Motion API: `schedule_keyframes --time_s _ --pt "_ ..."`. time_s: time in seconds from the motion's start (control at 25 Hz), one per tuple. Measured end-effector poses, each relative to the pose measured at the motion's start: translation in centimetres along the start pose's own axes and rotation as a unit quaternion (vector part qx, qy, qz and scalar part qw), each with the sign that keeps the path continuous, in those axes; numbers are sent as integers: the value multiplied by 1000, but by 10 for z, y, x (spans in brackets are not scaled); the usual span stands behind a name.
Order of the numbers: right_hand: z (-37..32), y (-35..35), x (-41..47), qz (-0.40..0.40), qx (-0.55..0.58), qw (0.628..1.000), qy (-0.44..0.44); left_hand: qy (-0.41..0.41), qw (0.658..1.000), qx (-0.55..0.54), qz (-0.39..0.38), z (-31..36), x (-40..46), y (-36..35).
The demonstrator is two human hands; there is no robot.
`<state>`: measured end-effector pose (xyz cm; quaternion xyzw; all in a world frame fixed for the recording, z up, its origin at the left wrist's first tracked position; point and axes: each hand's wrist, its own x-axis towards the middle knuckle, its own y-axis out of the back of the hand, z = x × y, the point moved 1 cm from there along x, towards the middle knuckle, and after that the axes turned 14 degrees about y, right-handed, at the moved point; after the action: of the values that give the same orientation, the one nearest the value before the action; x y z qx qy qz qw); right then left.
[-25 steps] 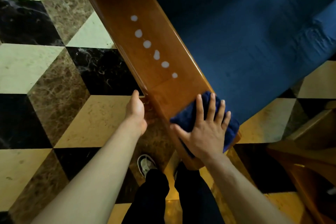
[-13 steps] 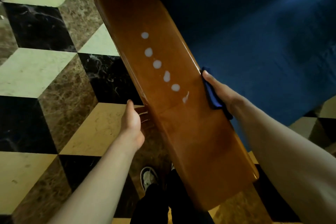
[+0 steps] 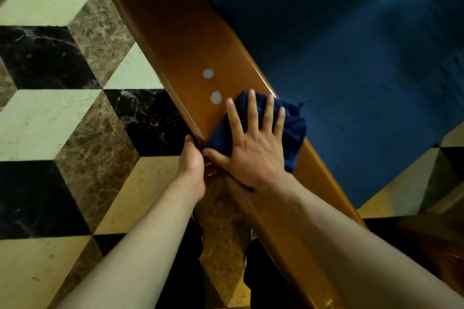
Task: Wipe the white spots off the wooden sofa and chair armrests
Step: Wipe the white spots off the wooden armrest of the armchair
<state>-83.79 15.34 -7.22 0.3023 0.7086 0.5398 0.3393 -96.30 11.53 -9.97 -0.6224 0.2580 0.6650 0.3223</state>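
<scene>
My right hand (image 3: 253, 143) has swept the blue cloth (image 3: 292, 133) back onto the armrest (image 3: 180, 40), fingers spread flat on it, covering most spots so only two white spots (image 3: 216, 97) show, while my left hand (image 3: 192, 158) grips the edge.

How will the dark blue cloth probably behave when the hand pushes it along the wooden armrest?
The dark blue cloth looks soft and floppy: it bunches under the flat right hand, so it may fold or creep. The armrest shines like varnish, so the cloth should probably slide easily toward the white spots.
</scene>
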Motion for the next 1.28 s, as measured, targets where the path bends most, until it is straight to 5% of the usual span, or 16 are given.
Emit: schedule_keyframes --time_s 0.2,0.32,0.4,0.48,0.56,0.68,0.8,1.08,1.28 --pt "59 28 95 -11 157 962 -224 16 997 59 -38 40 0 18" --pt "100 38 66 -2 322 887 -331 17 996 71 -41 50 -4 23" --pt "105 38 24 0 336 864 -375 17 998 52 -41 61 -6 23" --pt "95 23 -25 8 229 920 -319 12 998 50 -37 68 -6 24" --pt "44 4 -73 -9 87 981 -173 14 999 35 -30 70 -8 26" --pt "-41 -25 -108 -45 -49 998 -21 31 999 28 -30 75 -10 25" --pt "-52 -27 -54 -52 -86 992 75 42 998 45 -33 76 -6 27" --pt "-74 -20 124 70 -61 996 14 -2 1000 -6 -16 91 11 43" --pt "-53 -38 -57 65 -73 995 -9 49 998 0 -31 74 4 34"
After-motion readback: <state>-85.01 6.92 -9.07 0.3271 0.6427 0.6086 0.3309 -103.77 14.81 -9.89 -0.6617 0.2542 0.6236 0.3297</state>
